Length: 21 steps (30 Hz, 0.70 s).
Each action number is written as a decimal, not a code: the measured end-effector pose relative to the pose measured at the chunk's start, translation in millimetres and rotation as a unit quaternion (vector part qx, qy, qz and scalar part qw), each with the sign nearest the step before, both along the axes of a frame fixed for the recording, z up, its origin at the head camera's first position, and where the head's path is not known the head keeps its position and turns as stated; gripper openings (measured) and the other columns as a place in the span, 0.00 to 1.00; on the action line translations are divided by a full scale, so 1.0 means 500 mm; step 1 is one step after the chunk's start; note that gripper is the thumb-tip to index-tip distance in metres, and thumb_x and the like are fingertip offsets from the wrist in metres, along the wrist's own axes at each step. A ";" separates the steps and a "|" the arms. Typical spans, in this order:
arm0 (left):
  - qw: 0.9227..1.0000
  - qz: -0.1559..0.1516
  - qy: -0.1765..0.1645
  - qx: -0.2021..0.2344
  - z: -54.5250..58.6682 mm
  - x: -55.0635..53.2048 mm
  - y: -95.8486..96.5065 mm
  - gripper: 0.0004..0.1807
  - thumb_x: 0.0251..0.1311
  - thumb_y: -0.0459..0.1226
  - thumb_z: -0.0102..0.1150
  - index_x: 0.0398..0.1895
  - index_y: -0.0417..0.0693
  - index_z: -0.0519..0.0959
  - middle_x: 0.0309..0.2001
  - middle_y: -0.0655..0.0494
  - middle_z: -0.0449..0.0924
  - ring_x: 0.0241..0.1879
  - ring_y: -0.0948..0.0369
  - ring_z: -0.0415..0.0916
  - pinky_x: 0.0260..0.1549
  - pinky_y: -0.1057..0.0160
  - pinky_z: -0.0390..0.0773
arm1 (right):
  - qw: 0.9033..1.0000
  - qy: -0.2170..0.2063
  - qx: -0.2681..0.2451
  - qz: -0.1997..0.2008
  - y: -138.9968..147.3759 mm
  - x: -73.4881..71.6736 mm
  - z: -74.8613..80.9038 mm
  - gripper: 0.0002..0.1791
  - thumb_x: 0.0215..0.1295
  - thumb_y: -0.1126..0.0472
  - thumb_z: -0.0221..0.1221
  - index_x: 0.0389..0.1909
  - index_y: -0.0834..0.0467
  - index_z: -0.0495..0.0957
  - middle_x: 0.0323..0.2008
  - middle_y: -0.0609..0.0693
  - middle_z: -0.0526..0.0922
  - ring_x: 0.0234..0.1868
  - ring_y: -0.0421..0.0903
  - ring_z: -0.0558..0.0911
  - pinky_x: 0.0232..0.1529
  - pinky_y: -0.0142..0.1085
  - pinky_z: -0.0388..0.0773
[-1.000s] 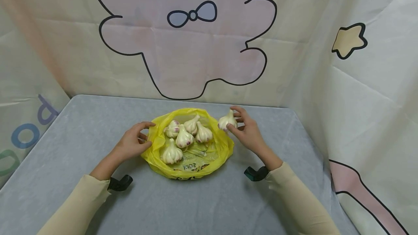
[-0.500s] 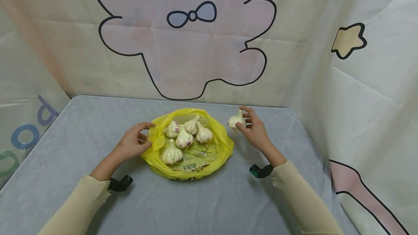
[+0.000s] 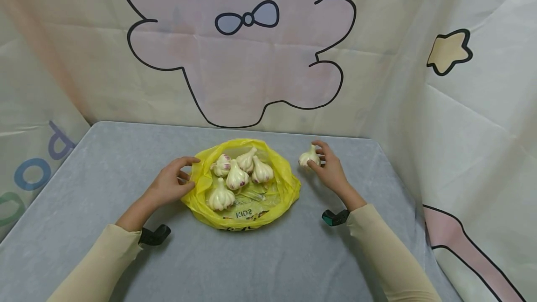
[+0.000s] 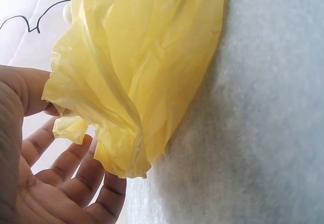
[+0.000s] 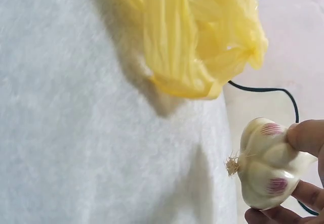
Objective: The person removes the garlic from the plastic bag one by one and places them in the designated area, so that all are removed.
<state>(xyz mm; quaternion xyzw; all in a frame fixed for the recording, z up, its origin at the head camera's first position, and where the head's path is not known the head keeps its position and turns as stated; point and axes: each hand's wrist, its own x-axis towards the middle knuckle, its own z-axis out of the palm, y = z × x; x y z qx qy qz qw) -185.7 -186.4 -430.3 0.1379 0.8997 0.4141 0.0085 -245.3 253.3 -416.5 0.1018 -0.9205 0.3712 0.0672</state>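
In the head view a yellow plastic bag (image 3: 289, 193) lies on the table with its mouth spread wide. Several garlic bulbs (image 3: 237, 178) with purple streaks sit inside it. My left hand (image 3: 169, 181) holds the bag's left rim between thumb and fingers; in the left wrist view the crumpled plastic (image 4: 147, 82) hides some fingertips. To the right of the bag, my right hand (image 3: 331, 169) pinches one garlic bulb (image 3: 308, 156) by its sides, neck up. The right wrist view shows that bulb's root tuft and purple marks (image 5: 271, 163), apart from the bag.
A grey cloth covers the table (image 3: 251, 264). Its back edge meets a printed curtain (image 3: 260, 73), and more curtain (image 3: 474, 120) hangs at the right side. Dark wrist devices (image 3: 155, 235) stick out below both wrists.
My right hand has carried its garlic bulb rightward from the bag's right rim and then slightly lower. The left hand and the bag have stayed in place.
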 end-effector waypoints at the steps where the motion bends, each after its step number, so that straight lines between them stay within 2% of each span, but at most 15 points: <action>1: 1.000 -0.001 0.001 0.001 0.000 0.000 0.000 0.31 0.55 0.31 0.60 0.65 0.45 0.67 0.61 0.38 0.67 0.43 0.49 0.78 0.38 0.54 0.82 | 1.000 -0.001 0.002 0.000 0.002 -0.001 -0.003 0.33 0.64 0.59 0.61 0.69 0.49 0.60 0.58 0.66 0.74 0.53 0.63 0.79 0.48 0.54 0.79; 11: 1.000 -0.003 -0.002 0.005 0.001 0.001 0.000 0.30 0.56 0.30 0.59 0.65 0.45 0.67 0.62 0.38 0.67 0.43 0.49 0.78 0.38 0.54 0.82 | 1.000 -0.020 0.023 0.007 0.016 -0.011 -0.030 0.33 0.66 0.59 0.60 0.70 0.49 0.58 0.60 0.66 0.72 0.56 0.64 0.77 0.50 0.55 0.78; 21: 1.000 -0.005 -0.002 0.006 -0.001 0.001 -0.002 0.30 0.56 0.30 0.59 0.65 0.44 0.67 0.61 0.37 0.67 0.43 0.49 0.78 0.37 0.54 0.82 | 0.999 -0.022 0.036 0.007 0.019 -0.013 -0.043 0.33 0.65 0.59 0.60 0.69 0.52 0.59 0.58 0.66 0.72 0.53 0.64 0.77 0.48 0.54 0.78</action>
